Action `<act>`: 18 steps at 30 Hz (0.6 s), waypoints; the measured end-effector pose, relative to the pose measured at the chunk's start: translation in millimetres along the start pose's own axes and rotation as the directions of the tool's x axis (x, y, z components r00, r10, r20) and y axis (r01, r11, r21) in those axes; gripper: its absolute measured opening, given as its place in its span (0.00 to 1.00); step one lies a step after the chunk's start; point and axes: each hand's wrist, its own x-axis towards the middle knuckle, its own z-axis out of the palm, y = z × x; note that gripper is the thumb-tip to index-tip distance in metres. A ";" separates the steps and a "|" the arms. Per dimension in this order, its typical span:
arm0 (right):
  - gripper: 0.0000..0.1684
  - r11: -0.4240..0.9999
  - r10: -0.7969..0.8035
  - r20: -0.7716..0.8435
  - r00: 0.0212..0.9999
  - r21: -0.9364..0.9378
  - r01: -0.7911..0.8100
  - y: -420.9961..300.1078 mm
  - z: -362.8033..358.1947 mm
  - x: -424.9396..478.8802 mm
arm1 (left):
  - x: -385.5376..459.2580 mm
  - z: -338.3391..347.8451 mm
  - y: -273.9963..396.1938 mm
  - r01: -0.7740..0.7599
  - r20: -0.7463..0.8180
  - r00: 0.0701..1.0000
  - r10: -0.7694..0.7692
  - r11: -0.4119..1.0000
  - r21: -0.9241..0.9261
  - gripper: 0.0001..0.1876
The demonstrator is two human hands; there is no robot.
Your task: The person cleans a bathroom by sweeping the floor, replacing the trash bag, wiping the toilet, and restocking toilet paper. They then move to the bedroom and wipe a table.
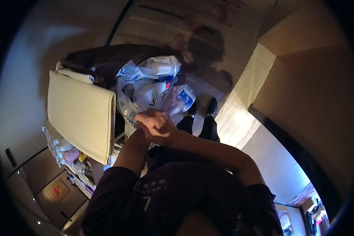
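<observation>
My right hand lies across the end of my left forearm, its fingers bent. My left hand is mostly hidden there, so its fingers cannot be made out. Just beyond both hands is a translucent plastic bag; whether either hand grips it is unclear. In and around that bag are a white printed packet, a clear bag of white items and a clear packet with a blue label. Beside them on the left stands a cart's pile of folded cream cloth.
A dark cloth bag hangs at the cart's far end. Bottles and small packets sit on its near-left part. A pale wall runs along the left. Patterned carpet meets a light tiled strip by my black shoes.
</observation>
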 end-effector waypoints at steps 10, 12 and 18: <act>0.12 1.000 -0.031 -0.077 0.997 -0.007 0.030 1.4 -21.4 0.2 | -24.8 -63.9 145.0 0.356 0.476 0.794 -0.377 0.924 0.139 0.26; 0.11 0.987 0.157 0.057 0.986 -0.040 -0.155 8.2 -28.1 -0.5 | -37.2 -71.9 144.0 0.306 0.459 0.857 -0.236 0.948 -0.083 0.26; 0.23 0.943 0.230 -0.054 0.972 0.259 -0.209 48.5 -52.2 9.7 | -82.4 -97.8 119.5 0.240 0.324 0.945 -0.044 0.763 -0.599 0.27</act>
